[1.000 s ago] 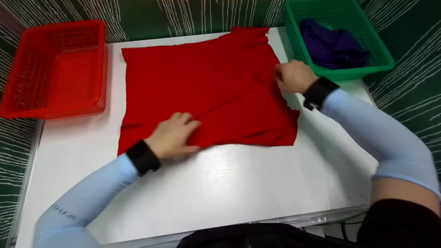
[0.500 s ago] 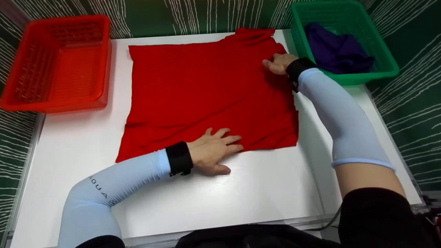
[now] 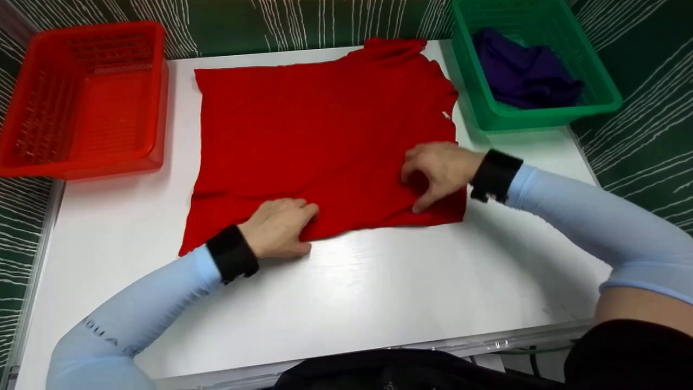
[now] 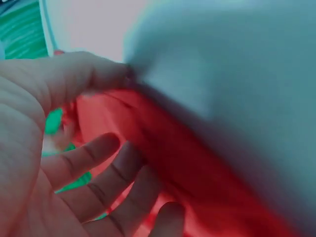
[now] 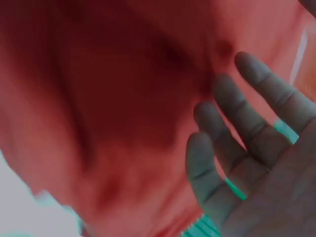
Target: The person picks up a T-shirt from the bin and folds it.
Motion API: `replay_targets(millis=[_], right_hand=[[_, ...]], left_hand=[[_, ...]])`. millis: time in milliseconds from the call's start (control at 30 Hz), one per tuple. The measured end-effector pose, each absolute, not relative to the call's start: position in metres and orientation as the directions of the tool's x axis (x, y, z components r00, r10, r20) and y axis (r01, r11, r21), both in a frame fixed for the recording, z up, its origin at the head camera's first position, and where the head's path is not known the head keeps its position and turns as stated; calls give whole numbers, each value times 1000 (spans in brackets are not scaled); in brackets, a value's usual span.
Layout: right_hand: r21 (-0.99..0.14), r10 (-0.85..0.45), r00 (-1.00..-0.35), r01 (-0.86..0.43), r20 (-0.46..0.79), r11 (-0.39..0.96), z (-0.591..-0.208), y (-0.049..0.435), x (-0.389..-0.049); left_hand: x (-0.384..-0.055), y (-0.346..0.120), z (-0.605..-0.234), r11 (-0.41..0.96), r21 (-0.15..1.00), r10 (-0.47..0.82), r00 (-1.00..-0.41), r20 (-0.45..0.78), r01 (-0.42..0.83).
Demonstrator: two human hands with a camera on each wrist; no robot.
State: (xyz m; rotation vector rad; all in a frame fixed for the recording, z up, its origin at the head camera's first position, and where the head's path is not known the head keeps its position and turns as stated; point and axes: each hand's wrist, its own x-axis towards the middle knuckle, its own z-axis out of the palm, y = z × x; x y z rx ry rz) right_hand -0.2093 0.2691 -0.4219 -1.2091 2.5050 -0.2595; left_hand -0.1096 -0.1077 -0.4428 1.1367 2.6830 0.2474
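Note:
A red T-shirt [image 3: 325, 130] lies spread flat on the white table, a few creases running along its near side. A small white label [image 3: 446, 115] shows at its right edge. My left hand [image 3: 279, 227] is at the near edge of the shirt, its fingers over the fabric and its thumb over the table. In the left wrist view those fingers [image 4: 101, 190] are loosely bent, with nothing between them and the thumb. Above the lower right part of the shirt, my right hand [image 3: 444, 168] has its fingers spread and slightly bent, pointing at the cloth.
A red plastic basket [image 3: 157, 108] stands at the left of the table. At the back right is a green basket [image 3: 563, 111] holding a dark purple cloth [image 3: 522, 70]. Dark green walls with white streaks enclose the white table [image 3: 346, 303].
My right hand has come from the shirt's upper right edge down toward its near right corner, uncovering the label. My left hand went right along the near edge, then back left.

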Motion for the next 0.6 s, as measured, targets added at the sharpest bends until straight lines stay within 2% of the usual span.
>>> replay_targets(millis=[67,133,200,300,367,433,533,600], right_hand=[[-306,-796,-562,-735,-225,605,-429,271,-195],[-361,-821,-545,-741,-167,566,-431,274,-189],[-453,-851,-519,-740,-86,497,-427,276,-187],[-644,-873,-482,-648,-69,408,-412,280,-183],[-767,-881,-450,-510,-148,389,-402,282,-180],[-813,-865,-415,-376,-282,446,-397,285,-177],[-781,-826,-335,-297,-453,549,-398,286,-172],[-722,-788,-326,-322,-523,612,-400,287,-170]], left_hand=[[-106,-116,-445,710,250,699,-701,-139,658],[-102,-121,-447,726,252,681,-719,-137,640],[-100,-124,-449,739,242,666,-736,-121,628],[-98,-126,-451,759,204,643,-761,-87,618],[-98,-129,-453,769,171,631,-775,-45,616],[-97,-134,-456,776,130,623,-783,5,618],[-95,-146,-459,797,50,599,-798,64,603],[-93,-158,-459,826,9,562,-823,83,564]])
